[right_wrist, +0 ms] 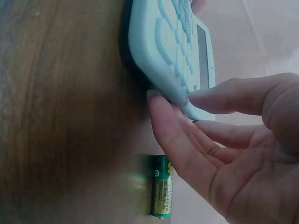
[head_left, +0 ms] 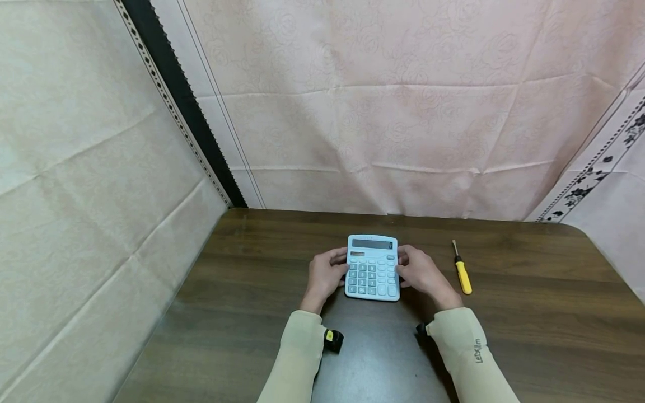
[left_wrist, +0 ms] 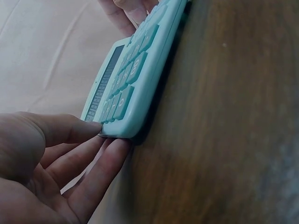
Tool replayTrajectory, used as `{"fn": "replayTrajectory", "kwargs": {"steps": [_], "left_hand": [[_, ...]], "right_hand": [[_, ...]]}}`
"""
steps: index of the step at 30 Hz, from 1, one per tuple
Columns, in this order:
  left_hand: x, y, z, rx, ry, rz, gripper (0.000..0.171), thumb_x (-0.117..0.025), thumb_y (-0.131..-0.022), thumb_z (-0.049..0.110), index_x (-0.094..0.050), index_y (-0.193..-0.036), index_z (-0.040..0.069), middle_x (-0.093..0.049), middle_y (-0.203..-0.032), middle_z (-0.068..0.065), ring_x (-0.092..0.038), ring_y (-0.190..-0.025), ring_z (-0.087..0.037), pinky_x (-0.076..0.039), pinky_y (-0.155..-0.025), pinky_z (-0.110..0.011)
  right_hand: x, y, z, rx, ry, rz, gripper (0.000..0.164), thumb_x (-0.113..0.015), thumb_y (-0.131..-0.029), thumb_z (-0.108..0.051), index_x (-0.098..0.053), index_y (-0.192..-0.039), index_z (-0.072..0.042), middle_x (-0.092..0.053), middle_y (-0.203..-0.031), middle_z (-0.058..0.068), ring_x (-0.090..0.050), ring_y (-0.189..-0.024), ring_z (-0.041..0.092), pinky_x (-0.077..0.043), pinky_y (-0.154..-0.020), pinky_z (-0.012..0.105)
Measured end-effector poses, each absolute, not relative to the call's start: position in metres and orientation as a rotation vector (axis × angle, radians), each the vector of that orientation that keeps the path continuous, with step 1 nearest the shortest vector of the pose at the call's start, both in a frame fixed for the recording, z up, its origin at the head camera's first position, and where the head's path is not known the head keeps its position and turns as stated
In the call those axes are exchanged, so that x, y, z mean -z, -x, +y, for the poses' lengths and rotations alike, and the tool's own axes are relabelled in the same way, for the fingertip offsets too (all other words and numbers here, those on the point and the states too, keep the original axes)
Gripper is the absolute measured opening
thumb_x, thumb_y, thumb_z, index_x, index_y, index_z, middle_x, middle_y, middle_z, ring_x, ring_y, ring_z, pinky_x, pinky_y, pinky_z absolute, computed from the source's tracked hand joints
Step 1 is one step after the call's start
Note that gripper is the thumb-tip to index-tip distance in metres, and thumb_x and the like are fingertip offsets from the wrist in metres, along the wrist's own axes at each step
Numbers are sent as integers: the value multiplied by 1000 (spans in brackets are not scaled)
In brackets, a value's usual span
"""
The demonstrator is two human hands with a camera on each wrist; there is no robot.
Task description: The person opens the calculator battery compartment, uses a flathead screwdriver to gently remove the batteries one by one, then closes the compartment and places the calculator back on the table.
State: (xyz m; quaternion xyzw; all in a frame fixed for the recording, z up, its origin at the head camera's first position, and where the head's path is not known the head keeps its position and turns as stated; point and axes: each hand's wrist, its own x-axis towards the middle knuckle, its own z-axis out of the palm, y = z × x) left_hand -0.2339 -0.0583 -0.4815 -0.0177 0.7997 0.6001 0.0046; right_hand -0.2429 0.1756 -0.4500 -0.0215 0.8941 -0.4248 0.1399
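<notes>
A light blue calculator (head_left: 373,268) faces up at the middle of the table, its display showing a 0. My left hand (head_left: 326,275) grips its left edge; in the left wrist view the thumb lies on the top face and the fingers (left_wrist: 100,175) reach the underside. On the opposite edge my right hand (head_left: 422,274) holds it the same way, thumb above and fingertips (right_wrist: 156,105) at the lower side. A green battery (right_wrist: 162,186) lies on the table beside the right hand, hidden in the head view.
To the right of the hands lies a screwdriver (head_left: 462,274) with a yellow handle, its tip pointing away. The brown wooden table (head_left: 242,291) ends at the back against a pale hanging cloth (head_left: 383,129). Another cloth (head_left: 90,212) hangs along the left side.
</notes>
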Motion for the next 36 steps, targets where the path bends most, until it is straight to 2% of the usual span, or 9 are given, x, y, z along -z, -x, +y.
{"fn": "replayTrajectory", "kwargs": {"steps": [23,26,30,33,36], "left_hand": [[486,235,-54,-1885,69,2506,31,-70,-102,3,-76,-131,9,-77,-121,-7,-74,-92,-16,-62,-63,-31],[486,236,-55,-1808,61,2646,29,-70,-103,11,-76,-131,10,-78,-120,-4,-73,-95,-16,-62,-72,-35],[483,237,-58,-1653,24,2866,32,-67,-106,21,-73,-136,14,-76,-124,-4,-72,-107,-20,-58,-91,-44],[475,239,-62,-1561,-76,2951,38,-62,-109,27,-68,-145,16,-70,-138,-6,-66,-125,-25,-52,-104,-52],[463,246,-66,-1429,-216,3022,47,-56,-111,37,-60,-153,16,-56,-157,-8,-50,-145,-29,-41,-116,-57]], "right_hand": [[450,237,179,1176,61,2631,50,-58,-104,0,-44,-150,11,-60,-126,28,-65,-94,32,-64,-80,41],[449,236,179,1142,73,2695,49,-59,-105,-3,-46,-150,11,-62,-126,28,-65,-91,31,-63,-79,41],[444,237,178,1104,99,2836,43,-57,-107,-6,-52,-146,9,-63,-129,28,-63,-97,34,-60,-83,46],[439,241,175,1105,158,2945,40,-54,-109,-9,-56,-144,8,-62,-133,28,-61,-107,37,-57,-92,52],[432,247,173,1083,221,3033,43,-51,-111,-16,-55,-147,7,-56,-142,28,-56,-124,42,-51,-101,60]]}}
